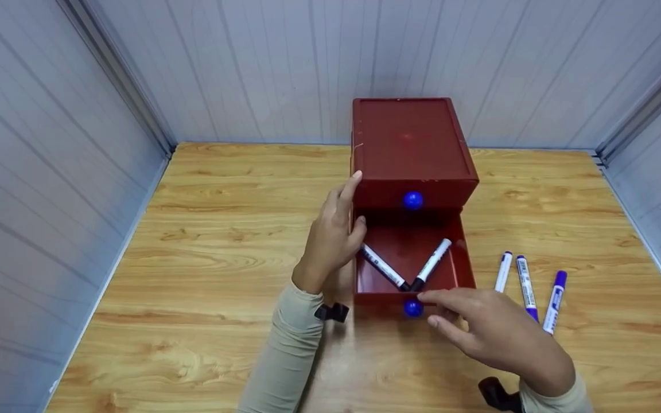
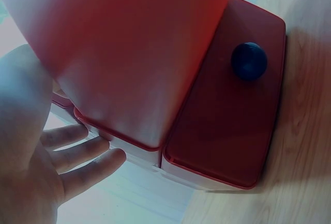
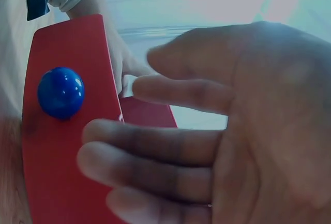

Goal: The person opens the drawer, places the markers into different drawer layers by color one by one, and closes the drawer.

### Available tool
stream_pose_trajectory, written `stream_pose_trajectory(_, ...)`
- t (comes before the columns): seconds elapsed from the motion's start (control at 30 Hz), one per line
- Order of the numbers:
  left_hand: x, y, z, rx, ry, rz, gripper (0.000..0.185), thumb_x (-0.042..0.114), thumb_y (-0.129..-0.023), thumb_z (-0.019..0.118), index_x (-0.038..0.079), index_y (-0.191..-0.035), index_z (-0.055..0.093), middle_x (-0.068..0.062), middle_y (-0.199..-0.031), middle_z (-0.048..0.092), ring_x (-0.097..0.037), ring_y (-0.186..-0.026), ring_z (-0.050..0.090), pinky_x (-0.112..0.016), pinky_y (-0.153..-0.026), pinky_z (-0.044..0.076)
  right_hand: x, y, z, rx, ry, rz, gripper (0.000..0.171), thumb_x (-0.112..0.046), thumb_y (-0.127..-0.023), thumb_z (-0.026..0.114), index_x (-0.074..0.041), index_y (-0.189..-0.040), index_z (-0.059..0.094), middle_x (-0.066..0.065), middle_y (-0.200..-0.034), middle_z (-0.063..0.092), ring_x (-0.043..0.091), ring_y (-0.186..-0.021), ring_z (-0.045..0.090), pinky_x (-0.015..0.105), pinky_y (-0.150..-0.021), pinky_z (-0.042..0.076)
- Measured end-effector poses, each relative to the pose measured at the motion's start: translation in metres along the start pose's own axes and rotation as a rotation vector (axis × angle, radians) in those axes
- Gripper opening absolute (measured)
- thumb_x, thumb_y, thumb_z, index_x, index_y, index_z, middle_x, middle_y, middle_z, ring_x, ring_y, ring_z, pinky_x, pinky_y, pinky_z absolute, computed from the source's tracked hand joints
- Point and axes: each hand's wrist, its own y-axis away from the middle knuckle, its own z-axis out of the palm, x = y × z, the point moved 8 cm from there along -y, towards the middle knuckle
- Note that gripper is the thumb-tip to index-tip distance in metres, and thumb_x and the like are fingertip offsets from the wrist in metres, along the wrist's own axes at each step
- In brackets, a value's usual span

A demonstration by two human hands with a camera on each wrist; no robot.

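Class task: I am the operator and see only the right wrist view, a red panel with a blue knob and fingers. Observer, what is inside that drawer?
Observer: The open lower drawer holds two black-capped markers, tips meeting in a V.
Operator: What is outside it?
Observer: Three blue-capped markers lie on the table, right of the drawer.
Operator: Where is the other hand?
Observer: The left hand rests with straight fingers against the red box on its left side; the right hand is open near the lower knob.
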Motion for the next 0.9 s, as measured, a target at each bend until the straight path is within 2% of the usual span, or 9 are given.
stream_pose_trajectory(0.2, -0.001, 0.002, 0.0, 0.0, 0.003, -0.006, 0.084, 0.002, -0.087, 0.064, 0.026, -0.158, 0.026, -0.014, -0.127, 0.055, -0.02, -0.074, 0.046, -0.033, -0.058, 0.045, 0.0, -0.004, 0.013, -0.117, -0.023, 0.01, 0.036, -0.041, -0.101, 0.058, -0.028, -0.134, 0.065, -0.012, -0.11, 0.07, 0.0, -0.089, 0.062, 0.032, -0.074, 0.055)
stream_pose_trajectory(0.33, -0.001, 0.001, 0.0, 0.0, 0.002, 0.001, 0.083, 0.002, -0.087, 0.064, 0.026, -0.157, 0.026, -0.013, -0.129, 0.054, -0.02, -0.075, 0.047, -0.033, -0.058, 0.046, 0.001, -0.006, 0.021, -0.192, -0.036, 0.029, 0.042, -0.049, -0.101, 0.052, -0.029, -0.138, 0.062, -0.009, -0.119, 0.069, 0.004, -0.1, 0.063, 0.038, -0.081, 0.056)
stream_pose_trajectory(0.5, 0.0, -0.001, 0.001, 0.004, -0.003, 0.007, 0.084, 0.002, -0.087, 0.064, 0.026, -0.157, 0.025, -0.013, -0.131, 0.054, -0.02, -0.074, 0.047, -0.033, -0.057, 0.045, 0.005, -0.009, 0.028, -0.262, -0.034, 0.071, 0.048, -0.056, -0.101, 0.049, -0.03, -0.14, 0.06, -0.01, -0.124, 0.067, 0.006, -0.104, 0.063, 0.043, -0.086, 0.055)
stream_pose_trajectory(0.6, 0.0, -0.003, 0.001, 0.009, 0.0, 0.002, 0.084, 0.003, -0.087, 0.064, 0.026, -0.158, 0.025, -0.014, -0.132, 0.054, -0.02, -0.077, 0.047, -0.034, -0.058, 0.046, 0.006, -0.011, 0.031, -0.265, -0.032, 0.076, 0.048, -0.055, -0.1, 0.05, -0.03, -0.14, 0.059, -0.011, -0.123, 0.067, 0.005, -0.102, 0.063, 0.043, -0.086, 0.055)
stream_pose_trajectory(0.83, -0.001, 0.0, 0.001, -0.004, -0.008, 0.007, 0.084, 0.003, -0.088, 0.063, 0.026, -0.158, 0.024, -0.014, -0.132, 0.053, -0.018, -0.067, 0.046, -0.033, -0.053, 0.045, 0.002, -0.013, 0.035, -0.211, -0.051, 0.009, 0.042, -0.046, -0.102, 0.052, -0.025, -0.136, 0.063, -0.01, -0.12, 0.068, 0.005, -0.099, 0.065, 0.04, -0.081, 0.055)
stream_pose_trajectory(0.9, -0.002, 0.0, 0.001, 0.001, -0.009, 0.004, 0.083, 0.003, -0.088, 0.063, 0.026, -0.158, 0.024, -0.014, -0.133, 0.053, -0.02, -0.071, 0.048, -0.034, -0.057, 0.047, 0.002, -0.014, 0.035, -0.215, -0.058, 0.013, 0.042, -0.048, -0.102, 0.051, -0.025, -0.136, 0.063, -0.01, -0.12, 0.068, 0.004, -0.099, 0.064, 0.04, -0.081, 0.055)
